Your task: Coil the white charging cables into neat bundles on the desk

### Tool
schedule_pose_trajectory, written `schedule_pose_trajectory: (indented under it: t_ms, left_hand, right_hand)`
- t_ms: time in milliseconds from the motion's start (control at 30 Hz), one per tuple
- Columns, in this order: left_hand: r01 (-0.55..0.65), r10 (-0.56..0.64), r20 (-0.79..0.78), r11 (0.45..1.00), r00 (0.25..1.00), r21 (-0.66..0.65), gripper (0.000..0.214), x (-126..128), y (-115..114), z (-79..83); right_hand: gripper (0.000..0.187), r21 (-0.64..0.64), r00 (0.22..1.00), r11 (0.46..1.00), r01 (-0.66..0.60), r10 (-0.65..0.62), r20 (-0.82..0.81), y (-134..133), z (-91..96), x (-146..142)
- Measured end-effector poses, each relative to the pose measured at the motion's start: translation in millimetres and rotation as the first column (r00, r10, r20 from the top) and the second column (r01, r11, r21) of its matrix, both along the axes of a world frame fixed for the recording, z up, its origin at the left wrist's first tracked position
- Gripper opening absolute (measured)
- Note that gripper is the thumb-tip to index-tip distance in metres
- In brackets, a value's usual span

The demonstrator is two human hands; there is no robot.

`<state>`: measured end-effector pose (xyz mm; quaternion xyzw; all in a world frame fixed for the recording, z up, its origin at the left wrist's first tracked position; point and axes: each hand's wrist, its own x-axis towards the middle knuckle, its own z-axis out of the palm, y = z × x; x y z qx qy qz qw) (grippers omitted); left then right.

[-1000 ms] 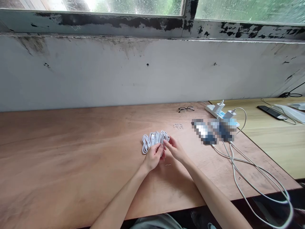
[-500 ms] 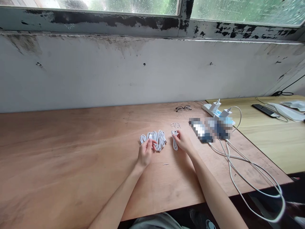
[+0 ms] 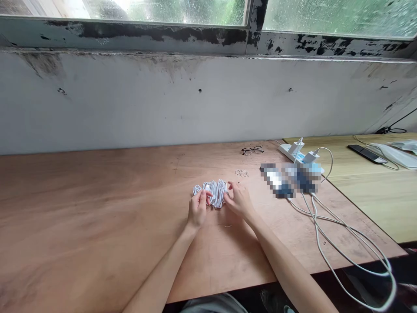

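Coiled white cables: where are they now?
In the head view, the coiled white cables are just below centre on the brown table, left hand at their near side, right hand at their right end.

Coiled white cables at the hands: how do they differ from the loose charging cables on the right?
The coiled white cables are gathered in tight loops; the loose charging cables run in long, wide curves. The coiled ones lie within the table; the loose ones hang past its front edge. Both are pale and thin.
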<state>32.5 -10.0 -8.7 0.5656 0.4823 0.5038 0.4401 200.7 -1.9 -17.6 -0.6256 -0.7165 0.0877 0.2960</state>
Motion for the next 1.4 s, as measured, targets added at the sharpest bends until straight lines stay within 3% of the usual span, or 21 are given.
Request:
schedule_pose_trajectory:
  t_ms: [133, 267, 667, 867, 1033, 1233, 1400]
  left_hand:
    - [-0.003, 0.003, -0.005, 1.000, 1.000, 0.002, 0.045, 1.0, -0.4, 0.5]
    - [0.013, -0.013, -0.016, 1.000, 1.000, 0.003, 0.044, 1.9, -0.7, 0.6]
    - [-0.001, 0.002, -0.049, 1.000, 0.999, 0.014, 0.046, 1.9, -0.6, 2.4]
    - [0.005, -0.005, -0.041, 1.000, 0.999, 0.006, 0.046, 1.5, 0.5, 1.1]
    - [0.022, -0.022, -0.017, 1.000, 1.000, -0.011, 0.046, 0.2, 1.5, -1.6]
    - [0.098, -0.091, 0.086, 0.992, 0.992, -0.082, 0.044, 4.5, 1.8, 4.2]
    - [0.162, -0.096, 0.308, 0.967, 0.947, -0.195, 0.056, 5.4, 4.3, 11.0]
  right_hand:
    - [0.023, -0.089, 0.974, 0.995, 0.040, -0.019, 0.228, -3.3, -6.2, -12.2]
    - [0.017, -0.109, 0.938, 0.989, 0.103, -0.060, 0.340, -3.9, -8.1, -15.1]
    - [0.022, -0.106, 0.915, 0.988, 0.114, -0.063, 0.398, -0.4, -12.0, -11.2]
    - [0.022, -0.116, 0.962, 0.977, 0.180, -0.150, 0.227, 1.2, -9.7, -1.3]
    - [0.027, -0.001, 0.982, 0.982, 0.191, -0.191, -0.013, -1.0, 2.0, 5.5]
    - [0.032, 0.086, 0.926, 0.992, 0.091, -0.052, -0.375, -8.9, 20.9, 14.3]
    - [0.034, 0.098, 0.849, 0.990, -0.102, 0.138, -0.510, -16.3, 28.4, 10.8]
